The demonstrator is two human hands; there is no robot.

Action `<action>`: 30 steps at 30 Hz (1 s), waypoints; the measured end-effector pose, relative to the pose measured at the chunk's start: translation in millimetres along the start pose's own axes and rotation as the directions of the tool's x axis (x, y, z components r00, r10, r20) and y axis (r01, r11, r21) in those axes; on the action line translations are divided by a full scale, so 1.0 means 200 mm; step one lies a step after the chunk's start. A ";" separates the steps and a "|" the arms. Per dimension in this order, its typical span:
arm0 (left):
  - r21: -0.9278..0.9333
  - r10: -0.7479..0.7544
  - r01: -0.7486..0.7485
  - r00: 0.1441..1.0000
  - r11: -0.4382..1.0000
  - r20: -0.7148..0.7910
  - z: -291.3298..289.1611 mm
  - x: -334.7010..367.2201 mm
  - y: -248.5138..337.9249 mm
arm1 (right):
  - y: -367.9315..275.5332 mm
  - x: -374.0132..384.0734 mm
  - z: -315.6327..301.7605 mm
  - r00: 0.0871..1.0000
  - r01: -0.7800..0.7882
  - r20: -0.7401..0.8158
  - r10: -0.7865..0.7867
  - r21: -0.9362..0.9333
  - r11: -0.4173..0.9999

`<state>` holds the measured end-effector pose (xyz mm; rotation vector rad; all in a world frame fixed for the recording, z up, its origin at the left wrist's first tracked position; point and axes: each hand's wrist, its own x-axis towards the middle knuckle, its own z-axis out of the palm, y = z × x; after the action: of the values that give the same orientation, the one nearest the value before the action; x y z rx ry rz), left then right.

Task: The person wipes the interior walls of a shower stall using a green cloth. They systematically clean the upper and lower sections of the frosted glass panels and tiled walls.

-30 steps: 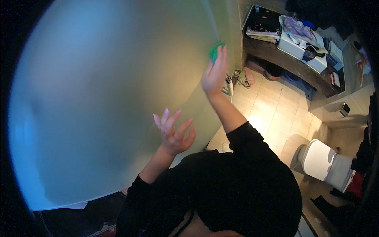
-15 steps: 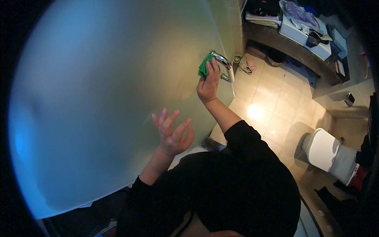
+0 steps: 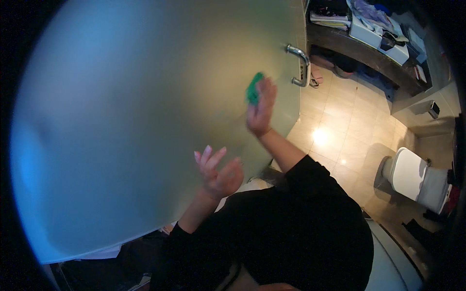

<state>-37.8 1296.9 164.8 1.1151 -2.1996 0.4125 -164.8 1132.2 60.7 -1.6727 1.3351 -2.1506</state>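
A large frosted glass door [image 3: 145, 121] fills the left and middle of the head view. My right hand [image 3: 262, 109], slightly smeared by motion, presses a crumpled green cloth [image 3: 253, 89] to the glass, left of a chrome door handle [image 3: 304, 60]. The fingers lie along the cloth and cover part of it. Lower and to the left, my left hand [image 3: 221, 177] is raised near the glass with its fingers spread and nothing in it. Whether it touches the pane, I cannot tell.
Pale floor tiles [image 3: 335, 126] lie to the right of the door. A white toilet [image 3: 409, 172] stands at the right. Along the far right runs a dark counter [image 3: 364, 52] with folded cloths and a white bin [image 3: 369, 35] of laundry. Pink slippers [image 3: 315, 76] lie beneath it.
My right hand has moved off the chrome handle with the green cloth, onto the glass. My left hand has shifted slightly right and down. The view has turned a little.
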 end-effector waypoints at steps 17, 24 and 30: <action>-0.044 0.047 -0.045 0.998 0.998 0.052 -0.24 -0.52 -0.03 | -0.24 -0.35 0.09 0.986 -0.089 -0.143 0.091 0.020 0.996; -0.085 -0.024 0.030 0.997 0.996 0.073 -0.29 -0.71 0.02 | -0.40 -0.57 0.13 0.893 -0.434 -0.102 0.439 0.066 0.898; -0.076 0.006 -0.004 0.999 0.997 0.031 -0.29 -0.75 0.00 | -0.60 -0.95 0.05 0.988 0.083 0.118 -0.102 0.162 0.983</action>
<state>51.1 1419.6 109.7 1.0824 -2.2266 0.3122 -33.7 1304.8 3.6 -1.8059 1.0459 -2.0970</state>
